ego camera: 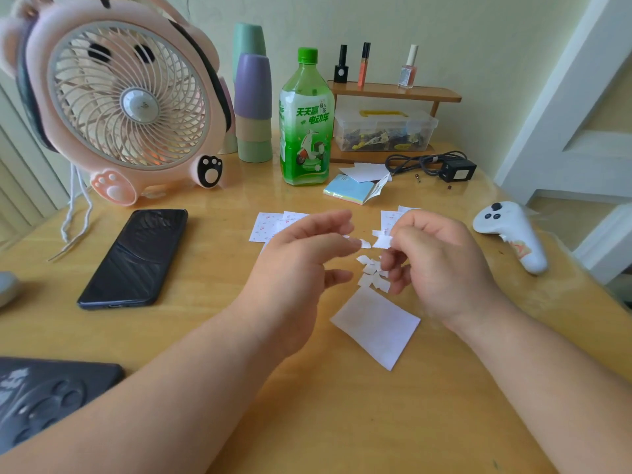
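While both hands hover above the middle of the worktop (212, 336), the work in hand appears to be tearing paper into small bits. The left hand (301, 268) pinches a tiny torn bit (363, 243) between thumb and forefinger, its other fingers loosely spread. The right hand (441, 265) has its fingers curled and nipped narrowly on a short paper strip (383, 240). The two pieces stand just apart, edge facing edge, so I judge that one tear is complete and the bit is ready to be let go.

Directly below the hands lies a small pile of scraps (372, 273), and nearer the person, just touching that pile, a plain white sheet (376, 328) lies flat and whole. Patterned sheets (268, 227) lie beyond the left hand, partly hidden by it.

The next move probably calls for the left fingers to open over the pile so that the bit drops among the others, then to come back to the strip and take a fresh pinch close beside the right fingertips. The paper is light and may cling to a finger or drift, and a fan (126, 97) stands at the far left; whether it is running I cannot tell. A dark phone (136, 254) lies well to the left, and a white controller (509, 230) well to the right.
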Demonstrator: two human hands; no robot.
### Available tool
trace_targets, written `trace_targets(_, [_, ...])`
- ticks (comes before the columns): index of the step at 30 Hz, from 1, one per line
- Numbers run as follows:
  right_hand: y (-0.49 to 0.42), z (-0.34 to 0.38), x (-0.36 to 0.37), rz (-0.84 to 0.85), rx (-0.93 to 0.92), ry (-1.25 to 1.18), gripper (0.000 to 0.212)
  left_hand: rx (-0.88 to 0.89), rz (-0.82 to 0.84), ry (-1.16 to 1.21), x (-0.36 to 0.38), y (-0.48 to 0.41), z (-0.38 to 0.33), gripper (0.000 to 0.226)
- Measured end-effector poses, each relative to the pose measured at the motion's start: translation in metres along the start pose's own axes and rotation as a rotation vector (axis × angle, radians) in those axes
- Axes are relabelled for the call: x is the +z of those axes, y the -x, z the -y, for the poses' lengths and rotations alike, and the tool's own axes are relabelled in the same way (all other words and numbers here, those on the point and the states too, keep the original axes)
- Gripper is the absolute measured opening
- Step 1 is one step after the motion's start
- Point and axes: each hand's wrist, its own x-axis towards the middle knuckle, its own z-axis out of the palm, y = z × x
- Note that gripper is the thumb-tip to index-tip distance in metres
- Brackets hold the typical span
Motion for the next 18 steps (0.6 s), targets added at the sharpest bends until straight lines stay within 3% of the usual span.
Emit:
trace_targets(4, [-0.009,-0.008,-0.007,0.02,-0.144,0.505,0.024,0.057,-0.096,-0.143,-0.004,-0.004,-0.003,0.039])
trace_targets(7, [-0.014,-0.014,-0.008,0.049,-0.138,0.676,0.025,0.081,-0.093,-0.364,-0.002,-0.002,-0.004,0.025])
trace_targets(10, [-0.018,-0.019,-0.008,0.081,-0.124,0.748,0.024,0.092,-0.049,-0.759,-0.005,0.001,-0.009,0.017])
trace_targets(13, [-0.019,-0.019,-0.009,0.107,-0.101,0.758,0.022,0.074,0.088,-1.191,-0.009,0.004,-0.016,0.026])
trace_targets(16, [-0.018,-0.018,-0.009,0.12,-0.083,0.76,0.014,0.039,0.148,-1.271,-0.01,0.008,-0.02,0.039])
trace_targets(18, [-0.016,-0.015,-0.01,0.098,-0.09,0.742,0.031,0.046,0.163,-1.303,-0.008,0.01,-0.018,0.047])
